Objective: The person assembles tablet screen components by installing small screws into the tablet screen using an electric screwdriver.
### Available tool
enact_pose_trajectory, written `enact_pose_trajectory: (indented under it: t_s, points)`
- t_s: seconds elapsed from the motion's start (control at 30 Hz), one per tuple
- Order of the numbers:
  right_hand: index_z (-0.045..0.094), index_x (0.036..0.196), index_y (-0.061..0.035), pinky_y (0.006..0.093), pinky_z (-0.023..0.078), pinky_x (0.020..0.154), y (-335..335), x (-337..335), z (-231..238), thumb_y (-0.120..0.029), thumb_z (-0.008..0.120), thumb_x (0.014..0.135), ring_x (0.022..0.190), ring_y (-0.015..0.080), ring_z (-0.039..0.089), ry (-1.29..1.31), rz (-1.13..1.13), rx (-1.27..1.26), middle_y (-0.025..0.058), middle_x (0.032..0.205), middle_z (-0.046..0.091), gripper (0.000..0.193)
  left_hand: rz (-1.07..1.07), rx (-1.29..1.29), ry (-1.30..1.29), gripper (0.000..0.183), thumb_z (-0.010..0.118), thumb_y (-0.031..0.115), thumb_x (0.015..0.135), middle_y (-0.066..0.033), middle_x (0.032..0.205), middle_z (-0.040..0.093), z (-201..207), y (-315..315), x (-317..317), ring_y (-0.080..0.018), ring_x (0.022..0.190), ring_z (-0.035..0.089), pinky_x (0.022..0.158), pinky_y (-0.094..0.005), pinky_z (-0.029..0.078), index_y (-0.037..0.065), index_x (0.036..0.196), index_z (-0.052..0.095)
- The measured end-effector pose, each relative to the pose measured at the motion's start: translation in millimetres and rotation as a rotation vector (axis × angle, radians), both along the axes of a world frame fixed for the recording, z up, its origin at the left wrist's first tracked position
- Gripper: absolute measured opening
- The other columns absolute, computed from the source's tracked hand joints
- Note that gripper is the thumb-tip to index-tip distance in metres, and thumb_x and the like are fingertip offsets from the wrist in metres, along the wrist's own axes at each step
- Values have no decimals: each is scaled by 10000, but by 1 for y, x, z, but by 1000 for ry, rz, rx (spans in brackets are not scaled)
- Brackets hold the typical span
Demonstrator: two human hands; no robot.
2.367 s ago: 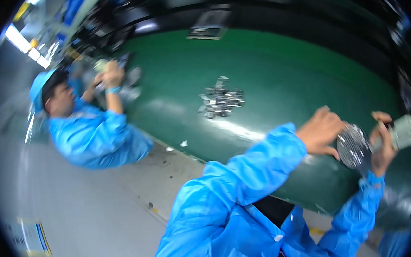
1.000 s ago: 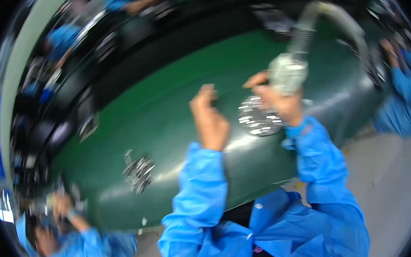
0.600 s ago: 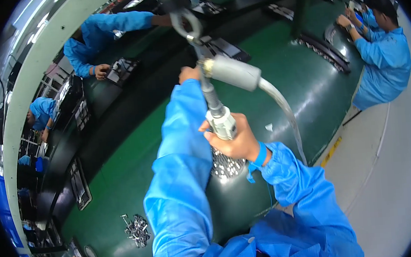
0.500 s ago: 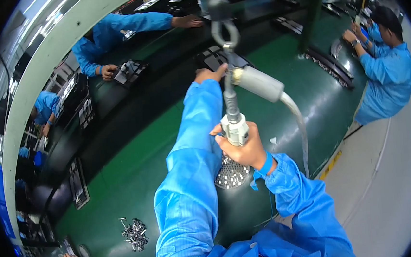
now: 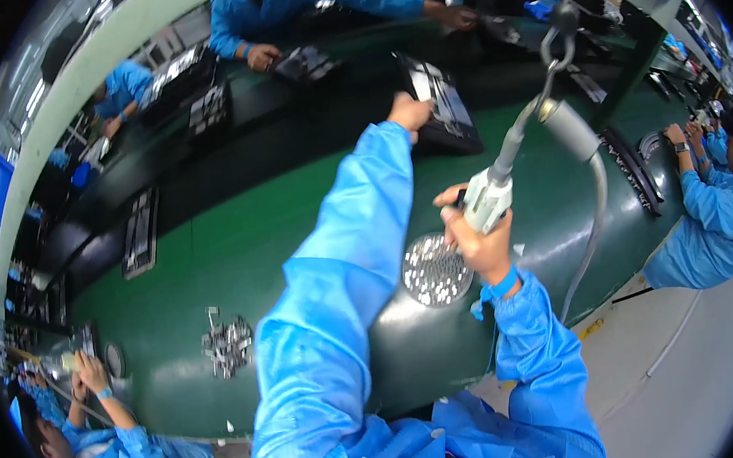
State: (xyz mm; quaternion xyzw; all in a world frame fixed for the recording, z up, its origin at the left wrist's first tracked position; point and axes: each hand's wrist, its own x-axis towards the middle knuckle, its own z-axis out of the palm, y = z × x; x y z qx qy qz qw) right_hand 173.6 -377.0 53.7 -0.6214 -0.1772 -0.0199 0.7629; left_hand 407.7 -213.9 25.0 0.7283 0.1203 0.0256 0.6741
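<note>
My left arm reaches far across the bench. My left hand is closed on the edge of a black flat panel with white and silver strips, which sits tilted at the dark far strip of the bench. In my right hand is a white hanging electric screwdriver, gripped round its body; its tip is out of sight. Below and left of that hand, a round dish of small shiny metal pieces rests on the green bench.
A heap of small metal parts lies left of my arm. Another panel stands farther left. A cable hangs at right from the grey cylinder. Co-workers sit on both sides; across, one person's hand touches a panel.
My view has turned, so the bench appears shifted. The panel at my left hand now shows clearly, its long side angled toward me. My right hand still holds the screwdriver, now more tilted.
</note>
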Motion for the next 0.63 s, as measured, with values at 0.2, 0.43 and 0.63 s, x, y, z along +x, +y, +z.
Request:
enact_pose_trajectory:
  t_s: [0.2,0.43,0.63]
  points:
    - [706,960,22,237,470,503,6,7,6,-35,668,888,557,93,603,-100,-1,19,59,797,680,99,85,-162,-246,326,558,180,1037,-124,1096,683,33,132,-212,-192,950,660,843,-357,549,-52,1264,531]
    - [681,1020,84,257,444,473,15,9,4,-10,638,881,538,126,578,-171,-5,-58,178,907,722,173,315,-112,-164,719,598,2,965,-174,1559,377,-24,125,-440,-218,1418,384,1175,-340,302,-33,1572,213]
    - [696,1048,65,264,456,473,13,-1,-2,-40,651,877,556,132,592,-165,22,-112,180,943,732,206,263,112,-69,847,626,40,962,-197,1633,245,-30,78,-514,-261,1512,217,1225,-359,119,-12,1598,70]
